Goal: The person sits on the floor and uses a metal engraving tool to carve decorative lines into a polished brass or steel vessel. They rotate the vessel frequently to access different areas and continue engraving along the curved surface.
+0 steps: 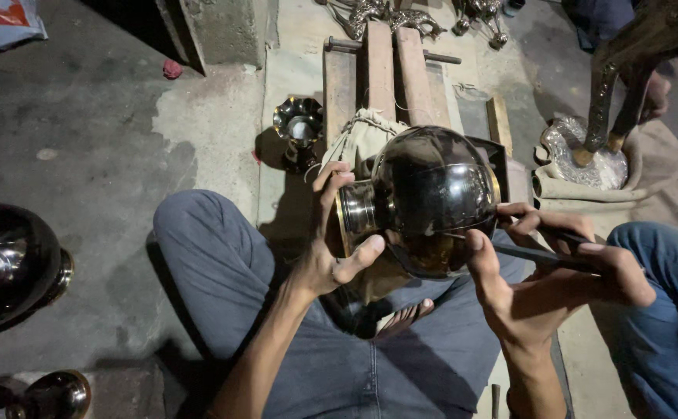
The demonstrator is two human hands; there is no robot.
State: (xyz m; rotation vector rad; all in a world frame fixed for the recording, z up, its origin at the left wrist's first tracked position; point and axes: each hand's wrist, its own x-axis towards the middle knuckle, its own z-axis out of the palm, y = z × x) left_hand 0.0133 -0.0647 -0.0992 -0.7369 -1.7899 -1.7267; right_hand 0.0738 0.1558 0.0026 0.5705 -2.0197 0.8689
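Note:
A round, dark, shiny metal pot (432, 198) lies on its side above my lap, its neck pointing left. My left hand (333, 237) grips the pot's neck, thumb under the rim. My right hand (544, 275) holds a thin dark metal tool (544, 254) like a pen, its tip touching the pot's right side, with my thumb resting against the pot's belly. The pot rests against a cloth bundle (362, 136) on a wooden block.
Wooden planks (389, 66) lie ahead on the concrete floor. A small shiny goblet (299, 124) stands beside them. Another large dark pot (9, 264) sits at the left, a smaller one (56, 394) bottom left. A metal figure's legs (610, 109) stand on a tray at the right.

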